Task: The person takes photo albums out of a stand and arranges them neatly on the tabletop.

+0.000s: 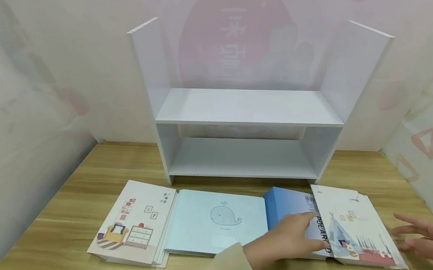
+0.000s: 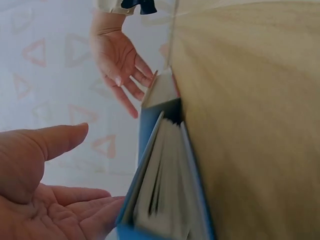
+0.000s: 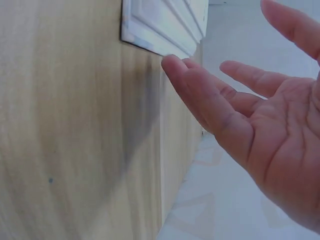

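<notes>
In the head view my left hand (image 1: 288, 239) lies over a blue book lettered POLAROID (image 1: 289, 202), its fingers extended toward the right. The left wrist view shows that hand's thumb apart from the fingers and the blue book's page edges (image 2: 162, 185) beside the fingertips. Just right of the blue book is a stack of white illustrated books (image 1: 350, 222) with a tent picture. My right hand (image 1: 432, 237) hovers by the stack's right side, fingers spread and holding nothing. Its fingertips come close to the stack's edge (image 3: 157, 27) in the right wrist view; whether they touch is unclear.
A white two-tier shelf (image 1: 237, 105) stands at the back of the wooden table (image 1: 62, 235). To the left lie a pale blue whale-cover book (image 1: 198, 218) and another stack of white illustrated books (image 1: 134, 226). Patterned fabric walls (image 1: 12, 88) enclose the table.
</notes>
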Demonstrator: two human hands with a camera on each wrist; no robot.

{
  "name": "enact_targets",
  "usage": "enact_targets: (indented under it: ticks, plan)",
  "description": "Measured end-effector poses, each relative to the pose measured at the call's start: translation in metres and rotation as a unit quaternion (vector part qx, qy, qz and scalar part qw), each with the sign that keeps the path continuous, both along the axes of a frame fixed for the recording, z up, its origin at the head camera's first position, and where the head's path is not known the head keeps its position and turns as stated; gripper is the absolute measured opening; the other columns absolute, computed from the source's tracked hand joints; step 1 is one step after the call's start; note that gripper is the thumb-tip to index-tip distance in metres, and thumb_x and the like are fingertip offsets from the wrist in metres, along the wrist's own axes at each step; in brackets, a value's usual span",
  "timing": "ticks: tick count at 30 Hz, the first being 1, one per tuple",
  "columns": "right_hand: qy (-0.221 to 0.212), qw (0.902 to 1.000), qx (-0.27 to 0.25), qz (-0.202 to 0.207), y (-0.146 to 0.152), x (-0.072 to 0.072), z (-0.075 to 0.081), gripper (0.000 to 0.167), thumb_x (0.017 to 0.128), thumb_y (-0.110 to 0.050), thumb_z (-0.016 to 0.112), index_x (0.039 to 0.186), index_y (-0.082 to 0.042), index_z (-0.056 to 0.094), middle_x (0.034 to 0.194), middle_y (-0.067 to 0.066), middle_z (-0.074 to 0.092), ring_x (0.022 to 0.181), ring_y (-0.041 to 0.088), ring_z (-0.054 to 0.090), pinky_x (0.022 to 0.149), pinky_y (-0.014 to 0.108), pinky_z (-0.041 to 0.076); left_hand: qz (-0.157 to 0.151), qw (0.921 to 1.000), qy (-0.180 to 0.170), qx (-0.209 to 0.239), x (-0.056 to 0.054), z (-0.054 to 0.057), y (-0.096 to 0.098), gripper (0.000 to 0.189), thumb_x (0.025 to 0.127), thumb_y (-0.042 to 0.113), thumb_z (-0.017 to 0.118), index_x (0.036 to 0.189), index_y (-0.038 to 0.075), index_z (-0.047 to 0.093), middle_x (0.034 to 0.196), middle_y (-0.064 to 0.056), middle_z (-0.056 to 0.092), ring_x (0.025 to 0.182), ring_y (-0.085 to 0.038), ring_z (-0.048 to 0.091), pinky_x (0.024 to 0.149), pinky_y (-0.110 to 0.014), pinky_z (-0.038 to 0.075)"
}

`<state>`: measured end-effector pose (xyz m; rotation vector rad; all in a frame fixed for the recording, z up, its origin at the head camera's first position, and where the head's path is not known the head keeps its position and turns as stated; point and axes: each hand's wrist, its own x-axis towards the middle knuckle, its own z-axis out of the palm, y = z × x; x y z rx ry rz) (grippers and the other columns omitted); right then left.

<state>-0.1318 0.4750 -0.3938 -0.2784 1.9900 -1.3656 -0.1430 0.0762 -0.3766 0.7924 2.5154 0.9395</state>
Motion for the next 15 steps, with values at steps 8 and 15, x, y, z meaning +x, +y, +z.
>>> enact_targets:
  ticks: [8, 15]
  plan:
    - [0.225, 0.9719, 0.063, -0.032, -0.018, -0.003, 0.010, 0.056, 0.107, -0.002, 0.032, 0.150, -0.038, 0.033, 0.132, -0.033, 0.052, 0.114, -0.014, 0.055, 0.080, 0.013, 0.051, -0.003, 0.9974, 0.057, 0.044, -0.002, 0.015, -0.060, 0.069, 0.099, 0.050, 0.055, 0.153, 0.011, 0.037, 0.156, -0.003, 0.043, 0.144, -0.018, 0.041, 0.116, -0.035, 0.039]
    - [0.323, 0.9230, 0.177, -0.112, -0.059, 0.000, 0.028, 0.046, 0.109, -0.018, 0.039, 0.153, -0.008, 0.036, 0.131, -0.035, 0.052, 0.115, -0.026, 0.042, 0.079, 0.006, 0.047, 0.054, 0.9901, 0.086, 0.096, -0.004, 0.025, -0.121, 0.073, 0.100, 0.058, 0.044, 0.156, 0.014, 0.031, 0.161, -0.003, 0.034, 0.149, -0.022, 0.033, 0.120, -0.045, 0.032]
